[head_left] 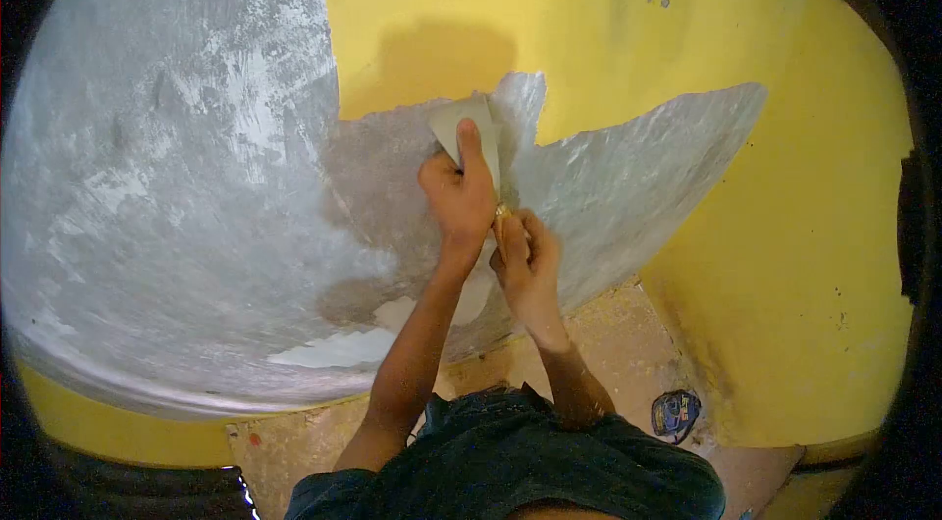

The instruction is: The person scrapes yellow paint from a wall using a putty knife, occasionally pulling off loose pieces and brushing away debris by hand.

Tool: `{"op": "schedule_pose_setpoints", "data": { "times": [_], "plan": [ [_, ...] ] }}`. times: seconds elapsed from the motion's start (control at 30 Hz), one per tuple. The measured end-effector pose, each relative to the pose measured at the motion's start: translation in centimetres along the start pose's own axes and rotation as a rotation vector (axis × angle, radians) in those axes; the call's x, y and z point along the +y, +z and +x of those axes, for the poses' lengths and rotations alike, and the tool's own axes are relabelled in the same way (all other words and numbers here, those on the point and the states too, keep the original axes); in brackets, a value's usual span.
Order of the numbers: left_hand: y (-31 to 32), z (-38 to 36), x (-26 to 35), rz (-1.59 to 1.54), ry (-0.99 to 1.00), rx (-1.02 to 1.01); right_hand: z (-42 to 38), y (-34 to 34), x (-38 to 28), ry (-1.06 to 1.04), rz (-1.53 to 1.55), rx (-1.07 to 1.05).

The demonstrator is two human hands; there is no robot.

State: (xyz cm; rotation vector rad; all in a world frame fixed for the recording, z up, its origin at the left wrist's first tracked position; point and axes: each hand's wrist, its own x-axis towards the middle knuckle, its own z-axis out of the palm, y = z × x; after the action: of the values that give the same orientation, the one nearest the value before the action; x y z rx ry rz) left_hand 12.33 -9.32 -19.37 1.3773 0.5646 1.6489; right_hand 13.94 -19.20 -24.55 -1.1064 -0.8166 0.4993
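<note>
A broad pale scraper blade (463,123) lies against the wall at the ragged edge between yellow coating and bare grey surface. My left hand (459,191) is closed on the blade, its thumb stretched along the face. Below and to the right, my right hand (530,260) wraps round the scraper's yellowish handle (503,231). The yellow coating (432,20) reaches above the blade, and the scraped grey surface (245,147) spreads left and below. Part of the blade is hidden behind my left hand.
The curved wall has another yellow section (805,255) on the right. A whitish bare patch (339,348) shows low on the wall. On the dusty floor (628,343) lies a dark round object (675,415). A black item (147,493) sits at lower left.
</note>
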Motion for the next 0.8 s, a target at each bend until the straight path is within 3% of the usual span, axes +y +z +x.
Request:
{"op": "schedule_pose_setpoints", "data": {
  "times": [0.07, 0.2, 0.27, 0.37, 0.57, 0.67, 0.8],
  "plan": [
    [-0.2, 0.5, 0.9, 0.113, -0.095, -0.053, 0.2, -0.3, -0.3, -0.02, -0.009, -0.003],
    [-0.5, -0.3, -1.4, 0.117, -0.073, -0.056, -0.9, -0.3, 1.4, 0.014, -0.008, -0.015],
    [0.5, 0.0, -1.2, 0.104, 0.084, 0.067, -0.5, 0.1, 1.0, 0.029, 0.002, 0.021],
    [0.5, 1.0, -0.3, 0.088, -0.084, -0.025, 0.4, 0.2, -1.1, -0.003, 0.039, 0.036],
    [0.3, 0.6, -2.4, 0.172, 0.04, 0.047, -0.5, 0.1, 0.2, 0.067, 0.065, 0.012],
    [0.6, 1.0, -0.7, 0.107, -0.075, 0.016, 0.4, -0.1, -1.5, -0.011, 0.045, -0.006],
    [0.3, 0.1, -0.4, 0.113, -0.05, 0.042, -0.4, -0.2, 0.4, 0.033, -0.018, -0.021]
  ]
}}
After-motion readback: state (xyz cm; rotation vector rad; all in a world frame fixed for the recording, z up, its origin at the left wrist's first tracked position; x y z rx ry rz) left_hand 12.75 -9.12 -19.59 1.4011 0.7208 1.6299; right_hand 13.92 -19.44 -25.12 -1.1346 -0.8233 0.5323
